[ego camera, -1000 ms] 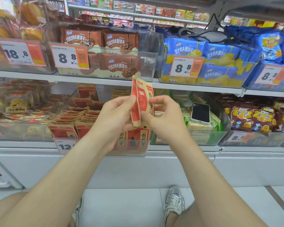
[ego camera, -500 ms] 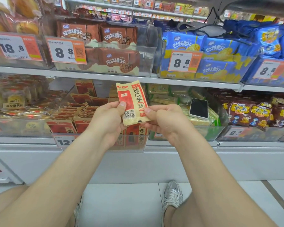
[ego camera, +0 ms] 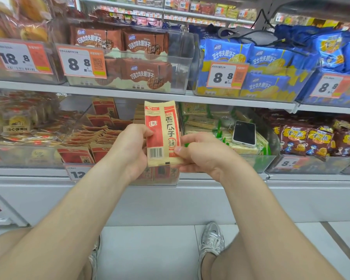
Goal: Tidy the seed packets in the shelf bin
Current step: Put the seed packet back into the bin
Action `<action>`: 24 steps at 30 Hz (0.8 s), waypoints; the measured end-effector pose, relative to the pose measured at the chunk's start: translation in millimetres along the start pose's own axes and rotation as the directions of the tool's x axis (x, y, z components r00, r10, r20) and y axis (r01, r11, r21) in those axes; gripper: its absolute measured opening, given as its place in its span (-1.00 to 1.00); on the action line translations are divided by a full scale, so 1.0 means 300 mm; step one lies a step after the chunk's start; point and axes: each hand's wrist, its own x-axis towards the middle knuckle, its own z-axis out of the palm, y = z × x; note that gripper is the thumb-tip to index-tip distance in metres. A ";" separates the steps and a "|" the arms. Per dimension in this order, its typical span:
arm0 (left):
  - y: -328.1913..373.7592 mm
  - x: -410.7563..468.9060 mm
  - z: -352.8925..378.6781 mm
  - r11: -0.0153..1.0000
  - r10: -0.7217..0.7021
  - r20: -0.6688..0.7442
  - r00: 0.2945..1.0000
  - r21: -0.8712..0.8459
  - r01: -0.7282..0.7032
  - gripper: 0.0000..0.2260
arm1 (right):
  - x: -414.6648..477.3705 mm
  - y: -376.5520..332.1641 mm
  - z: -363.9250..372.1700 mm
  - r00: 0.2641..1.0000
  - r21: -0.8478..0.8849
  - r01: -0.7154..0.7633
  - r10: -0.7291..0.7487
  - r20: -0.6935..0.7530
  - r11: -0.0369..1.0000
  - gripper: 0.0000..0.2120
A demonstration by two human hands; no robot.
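**One seed packet in both hands, in front of the bin**

- Packet (ego camera: 163,134): held upright, printed face with barcode toward the camera, barcode at the low end. Top edge sits just under the upper shelf lip; the bottom overlaps the bin's front wall from this view.
- Left hand (ego camera: 132,146): grips the packet's left edge, thumb on the front face, fingers curled behind.
- Right hand (ego camera: 202,156): pinches the lower right corner, thumb on the front, fingers curled behind and below.
- Bin (ego camera: 79,126): clear plastic, on the lower shelf, directly behind the hands. The held packet is on the near side of it, toward its right end. Can't tell if it touches anything inside.
- Other packets (ego camera: 93,136): same red and tan type, lying overlapped in a loose fan across the bin's left and middle. A few stand upright against the front wall, and one stands at the far back.
- Price tag (ego camera: 77,172): clipped to the bin's front left, partly hidden by the left forearm.
- Phone (ego camera: 244,133): lies face up on green and cream packs in the next bin to the right.
- Upper shelf: brown biscuit packs (ego camera: 141,71) on the left, blue packs (ego camera: 257,57) on the right.
- Shoe (ego camera: 211,241): on the floor, near, between the forearms.
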 end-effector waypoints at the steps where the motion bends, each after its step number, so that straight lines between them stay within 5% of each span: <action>1: 0.001 -0.004 0.005 0.999 0.014 -0.003 1.000 0.031 -0.014 -0.75 | -0.005 0.002 0.000 0.998 -0.034 -0.020 0.022 0.061 0.999 -0.86; 5: -0.005 -0.013 0.018 0.989 0.067 -0.043 0.997 0.137 -0.060 -0.73 | -0.023 0.004 0.006 0.979 -0.175 -0.045 0.078 0.189 0.983 -0.87; 13: -0.032 -0.026 0.040 0.989 0.004 0.017 1.000 0.148 -0.006 -0.79 | 0.013 -0.009 0.022 0.965 0.111 0.131 -0.101 -0.244 0.985 -0.67; 24: -0.060 -0.023 0.043 0.995 0.057 0.013 0.998 0.083 -0.058 -0.77 | 0.030 -0.022 0.039 0.965 0.352 0.043 0.052 -0.256 0.935 -0.77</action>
